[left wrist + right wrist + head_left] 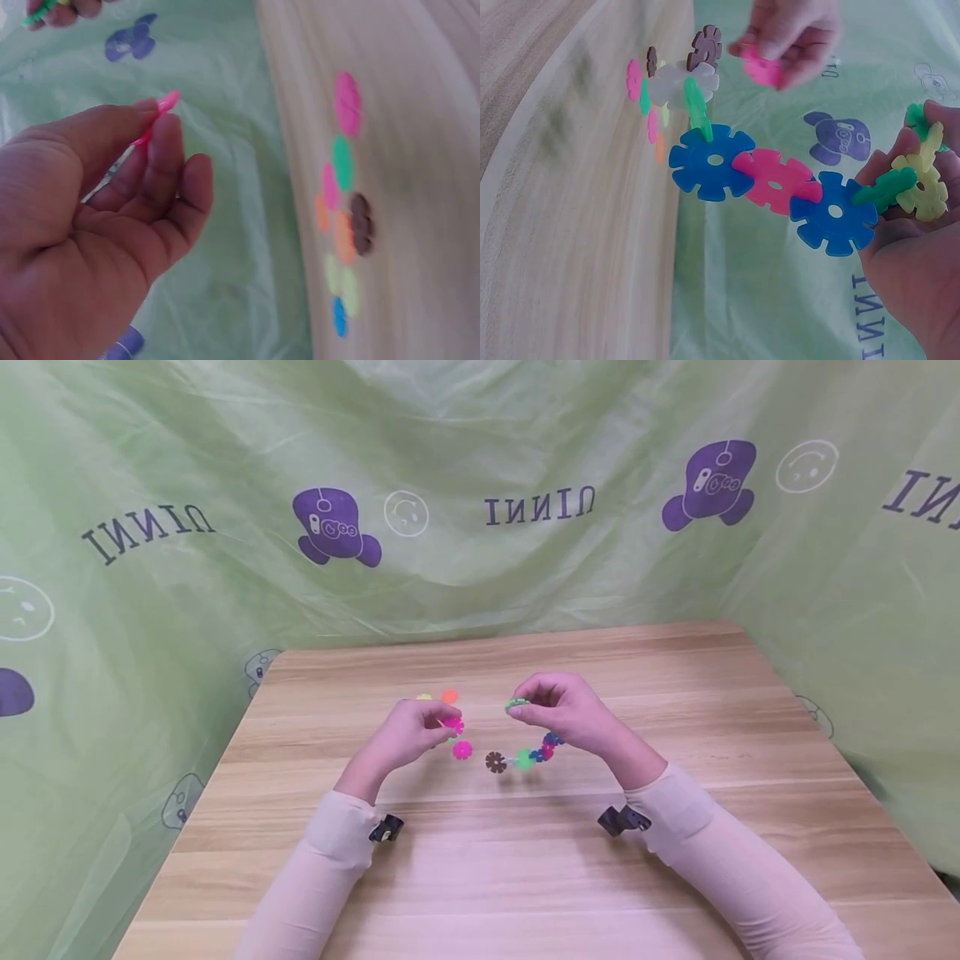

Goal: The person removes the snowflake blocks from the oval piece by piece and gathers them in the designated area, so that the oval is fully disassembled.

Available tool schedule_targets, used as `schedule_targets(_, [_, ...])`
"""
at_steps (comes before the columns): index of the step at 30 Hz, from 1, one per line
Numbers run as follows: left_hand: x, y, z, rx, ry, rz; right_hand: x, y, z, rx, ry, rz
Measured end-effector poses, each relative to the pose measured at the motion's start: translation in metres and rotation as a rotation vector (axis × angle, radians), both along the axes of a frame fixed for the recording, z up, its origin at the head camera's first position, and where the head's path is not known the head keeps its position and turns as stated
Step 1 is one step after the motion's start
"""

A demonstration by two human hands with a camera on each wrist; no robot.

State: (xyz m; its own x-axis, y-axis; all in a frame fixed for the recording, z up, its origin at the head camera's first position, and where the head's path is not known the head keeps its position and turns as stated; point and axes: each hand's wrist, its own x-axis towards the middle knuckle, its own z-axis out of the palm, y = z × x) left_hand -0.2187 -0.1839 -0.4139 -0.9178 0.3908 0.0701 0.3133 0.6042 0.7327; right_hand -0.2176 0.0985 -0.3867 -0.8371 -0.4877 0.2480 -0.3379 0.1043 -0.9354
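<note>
Setting: a light wooden surface (525,877) is enclosed at its far, left and right edges by a green printed backdrop (480,460) bearing purple figures and lettering.

Item 1: left hand (408,735). It is raised above the middle of the surface, and a single pink disc (452,723) is pinched between thumb and fingertips. In the left wrist view the disc is seen edge-on at the fingertips, the remaining fingers being loosely curled.

Item 2: right hand (562,710). It is raised just right of the surface's middle, well apart from the left hand, and is closed round the upper end of a chain of discs (534,752). In the right wrist view a yellow disc and green discs are gripped in the fingers; from them blue, pink and blue discs are strung in a line, followed by green, white and brown ones. The chain hangs down and leftward, and its brown end disc (495,762) is seen low above the surface; whether contact is made cannot be told.

Item 3: loose discs (448,697). Orange, yellow and pink pieces are laid on the surface beyond and below the left hand, toward the far edge; a second pink disc (462,749) is laid just beside the brown end.

Item 4: pale pink sleeves (720,852) are worn on both forearms.
</note>
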Motion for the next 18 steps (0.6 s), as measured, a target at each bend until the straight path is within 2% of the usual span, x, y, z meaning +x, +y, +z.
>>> schedule_targets(5, [-0.006,-0.009,-0.015,-0.097,-0.133,0.016,0.000,0.002,-0.001,0.015,-0.005,0.001])
schedule_targets(8, [-0.009,-0.011,-0.023,-0.106,-0.187,0.012,0.000,0.003,-0.002,0.016,-0.008,0.002])
schedule_targets(12, [-0.012,-0.012,-0.028,-0.116,-0.206,0.010,0.000,0.004,-0.003,0.012,-0.004,0.000])
schedule_targets(18, [-0.016,-0.014,-0.038,-0.215,-0.196,0.036,0.001,0.005,-0.002,0.008,0.003,0.010])
